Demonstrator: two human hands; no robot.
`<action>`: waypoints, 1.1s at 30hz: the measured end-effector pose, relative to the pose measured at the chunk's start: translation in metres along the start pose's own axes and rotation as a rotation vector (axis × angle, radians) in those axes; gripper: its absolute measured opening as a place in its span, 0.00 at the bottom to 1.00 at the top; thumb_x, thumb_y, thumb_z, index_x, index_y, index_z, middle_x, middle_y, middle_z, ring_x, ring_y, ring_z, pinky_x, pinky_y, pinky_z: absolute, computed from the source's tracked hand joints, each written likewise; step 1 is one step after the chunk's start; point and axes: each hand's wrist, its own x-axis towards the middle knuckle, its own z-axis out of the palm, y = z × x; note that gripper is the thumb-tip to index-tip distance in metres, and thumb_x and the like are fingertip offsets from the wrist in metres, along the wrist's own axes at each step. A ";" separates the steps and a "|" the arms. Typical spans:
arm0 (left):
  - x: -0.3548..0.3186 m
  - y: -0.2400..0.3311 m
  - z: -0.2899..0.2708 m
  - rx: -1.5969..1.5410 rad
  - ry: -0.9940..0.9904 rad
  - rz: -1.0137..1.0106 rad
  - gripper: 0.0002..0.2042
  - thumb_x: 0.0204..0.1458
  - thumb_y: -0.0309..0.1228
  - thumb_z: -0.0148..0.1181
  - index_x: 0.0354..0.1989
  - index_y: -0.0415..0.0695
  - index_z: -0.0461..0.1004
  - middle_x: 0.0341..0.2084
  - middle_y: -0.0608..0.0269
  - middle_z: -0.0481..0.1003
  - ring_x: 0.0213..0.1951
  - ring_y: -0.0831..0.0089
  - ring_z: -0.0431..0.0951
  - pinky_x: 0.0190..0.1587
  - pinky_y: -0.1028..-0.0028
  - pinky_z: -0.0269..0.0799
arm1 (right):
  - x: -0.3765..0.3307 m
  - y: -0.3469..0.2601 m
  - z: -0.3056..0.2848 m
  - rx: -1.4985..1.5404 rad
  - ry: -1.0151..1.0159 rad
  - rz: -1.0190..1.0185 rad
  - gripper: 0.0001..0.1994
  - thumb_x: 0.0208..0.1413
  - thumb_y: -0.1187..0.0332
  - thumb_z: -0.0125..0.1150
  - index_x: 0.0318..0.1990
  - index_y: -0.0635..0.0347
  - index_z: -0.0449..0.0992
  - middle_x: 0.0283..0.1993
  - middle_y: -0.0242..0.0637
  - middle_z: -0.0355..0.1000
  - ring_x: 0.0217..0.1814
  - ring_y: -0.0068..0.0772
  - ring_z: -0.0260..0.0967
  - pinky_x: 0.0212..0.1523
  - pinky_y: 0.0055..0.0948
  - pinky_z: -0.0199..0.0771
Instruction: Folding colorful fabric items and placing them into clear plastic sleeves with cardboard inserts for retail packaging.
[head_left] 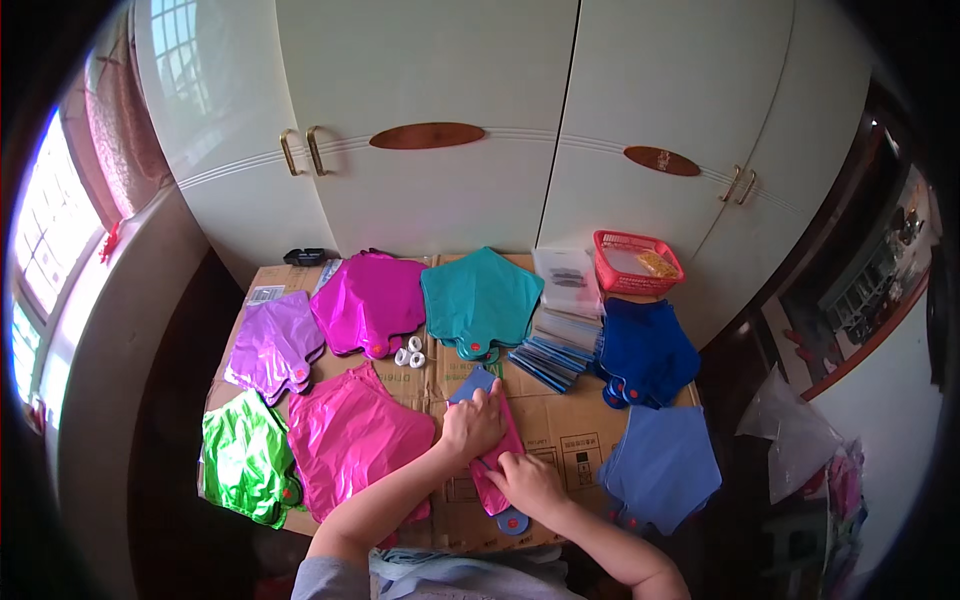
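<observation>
At 6 o'clock the cardboard-covered worktop (575, 515) ends close against the person's body, while its 12 o'clock side lies near the pale cabinet (430, 210). Foil pieces crowd the rim: a green one (245, 450) laps over the edge at 8 o'clock, a slate-blue one (665, 465) overhangs at 4, and a dark blue one (650, 350) sits at 2. The main bare cardboard lies just to the 3 o'clock side of the hands, with a smaller strip toward 12, below a teal piece (483, 297). A folded pink-and-slate strip (515, 440) lies slightly right of centre, slanting from 11 to 5 o'clock. The left hand (475, 425) is spread low over its upper part, one finger pointing toward 12; the right hand (530, 485), fingers bent, touches its lower part from the 4 o'clock side. Both grips are on the strip, but how tightly either closes, or whether it pinches, I cannot tell. Printing and a boxed symbol mark the cardboard at 4 o'clock, a white label (266, 295) sits toward 10, and small red round marks show on several foil tabs.
</observation>
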 end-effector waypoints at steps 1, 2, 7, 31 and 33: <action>0.001 -0.001 0.000 0.005 0.001 0.005 0.29 0.53 0.44 0.49 0.63 0.46 0.62 0.33 0.53 0.73 0.28 0.56 0.80 0.27 0.60 0.76 | 0.000 -0.003 0.004 -0.078 0.050 -0.036 0.11 0.52 0.60 0.61 0.30 0.53 0.66 0.27 0.33 0.70 0.33 0.36 0.72 0.30 0.32 0.74; 0.002 -0.003 -0.001 0.010 0.001 0.009 0.29 0.54 0.44 0.49 0.63 0.45 0.62 0.33 0.54 0.73 0.28 0.56 0.80 0.27 0.61 0.76 | 0.000 -0.003 0.008 -0.156 0.101 -0.072 0.10 0.51 0.61 0.60 0.30 0.53 0.66 0.25 0.32 0.68 0.32 0.34 0.71 0.30 0.31 0.73; 0.006 -0.020 -0.005 0.033 0.197 0.105 0.25 0.51 0.38 0.53 0.59 0.43 0.66 0.32 0.54 0.72 0.33 0.58 0.77 0.29 0.62 0.75 | -0.013 -0.003 0.006 -0.169 0.112 -0.146 0.05 0.51 0.67 0.55 0.33 0.55 0.69 0.28 0.32 0.66 0.31 0.32 0.68 0.30 0.31 0.71; -0.051 -0.039 -0.021 -0.407 -0.128 -0.048 0.17 0.39 0.39 0.67 0.29 0.37 0.74 0.25 0.48 0.76 0.38 0.51 0.76 0.43 0.57 0.72 | -0.014 0.005 0.014 0.084 0.164 -0.185 0.17 0.52 0.69 0.53 0.51 0.62 0.72 0.53 0.41 0.67 0.57 0.40 0.63 0.58 0.36 0.65; -0.053 -0.037 -0.024 -0.391 -0.076 -0.026 0.14 0.39 0.39 0.67 0.23 0.39 0.75 0.24 0.53 0.77 0.38 0.54 0.76 0.42 0.58 0.71 | -0.014 0.007 0.018 0.097 0.162 -0.176 0.17 0.53 0.70 0.54 0.51 0.62 0.71 0.53 0.43 0.66 0.58 0.42 0.62 0.59 0.37 0.64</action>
